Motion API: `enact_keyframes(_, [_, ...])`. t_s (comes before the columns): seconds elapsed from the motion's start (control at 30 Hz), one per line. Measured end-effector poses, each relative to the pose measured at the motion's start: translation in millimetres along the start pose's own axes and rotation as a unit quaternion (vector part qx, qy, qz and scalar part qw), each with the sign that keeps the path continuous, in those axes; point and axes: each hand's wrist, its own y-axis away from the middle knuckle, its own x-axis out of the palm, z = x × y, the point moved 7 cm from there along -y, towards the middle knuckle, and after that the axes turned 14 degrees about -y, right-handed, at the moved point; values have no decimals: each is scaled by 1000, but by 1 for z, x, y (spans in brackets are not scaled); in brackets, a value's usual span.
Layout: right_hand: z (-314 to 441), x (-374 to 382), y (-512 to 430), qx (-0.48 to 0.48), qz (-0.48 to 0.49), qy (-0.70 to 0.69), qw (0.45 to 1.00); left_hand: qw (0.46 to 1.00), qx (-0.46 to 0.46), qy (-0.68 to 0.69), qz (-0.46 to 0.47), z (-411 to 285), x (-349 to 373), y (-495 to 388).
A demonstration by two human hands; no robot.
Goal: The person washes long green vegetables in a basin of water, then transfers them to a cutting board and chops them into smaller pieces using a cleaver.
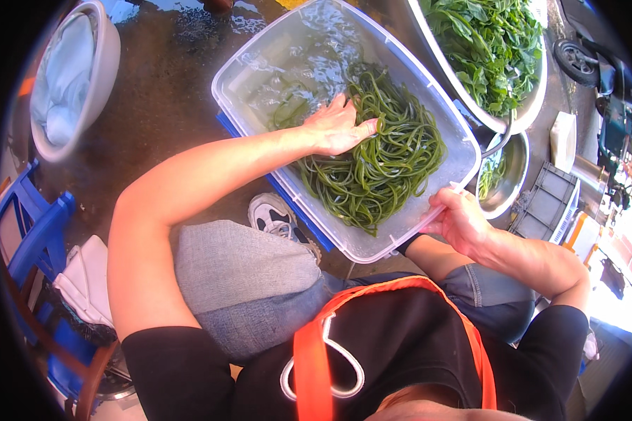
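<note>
A clear plastic tub (455, 158) is tilted before me, with water (274, 68) gathered toward its far end. Long green strands of what looks like shredded kelp (384, 173) are heaped on the near side, and a few float in the water. My left hand (337, 126) lies against the far left side of the heap, thumb and fingers apart, the thumb touching the strands. Some of its fingertips are hard to see among the strands and water. My right hand (461, 218) grips the tub's near right rim, thumb on top.
Right of the tub stand a large white basin of leafy greens (484, 47) with a hose over its rim, a metal bowl (519, 179) and a grey crate (545, 200). A white basin holding pale cloth (71, 73) and a blue chair (39, 226) are at left. The floor (158, 84) is wet.
</note>
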Motion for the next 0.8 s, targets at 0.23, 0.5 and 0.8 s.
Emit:
enact_keyframes(0.23, [4,-8,4,-36,-16,-10,999,1000,-6,6,24,16,9,-14])
enact_keyframes(0.5, [15,1,14,-45,-23,-12,999,999,1,26,42,22,-22,-14])
enact_keyframes(0.8, [22,11,21,-61,-16,-9,998,997,-48,-45,45,41,-36,-13])
